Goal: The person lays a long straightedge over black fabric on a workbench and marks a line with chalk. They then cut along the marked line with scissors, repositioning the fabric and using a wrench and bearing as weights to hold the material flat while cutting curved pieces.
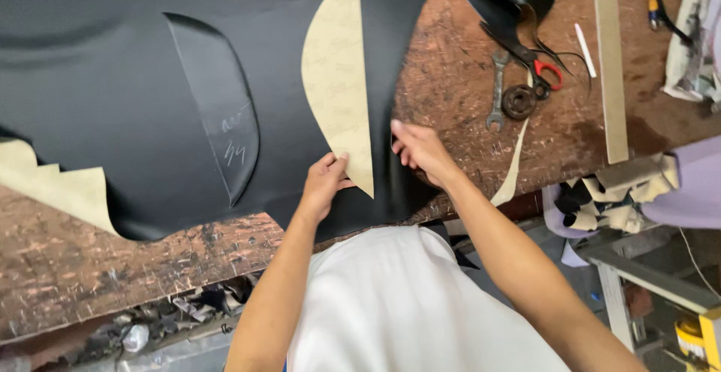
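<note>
The worktop (466,79) is a broad slab of reddish-brown board, its face scarred all over with fine pale cuts and scratches, and its near edge runs just in front of the person's white shirt; below that edge scraps and offcuts lie heaped in shadow, and off to the right of the right hand stand a pale frame and more folded pieces of black and cream material. A large sheet of smooth, matte black leather (113,94) covers most of the worktop ahead of and to the left of the left hand, with a raised, rounded-edge panel shape showing in it and faint chalk marks on that panel. The left hand (324,184) pinches the lower tip of a tan paper pattern (339,79), thumb and fingers closed on it; the pattern is a flat half-moon with one straight edge and one curved edge, lying on the black sheet and stretching away from the hand. The right hand (419,150), just beside the left one, grips the edge of the black leather with its fingers curled shut, close to the pattern's straight side. Beyond the right hand lie a grey metal spanner (496,90), a dark round ring-shaped piece (519,102) and red-handled scissors (537,64), near one another on the bare board, with a long pale strip (611,64) farther right.
</note>
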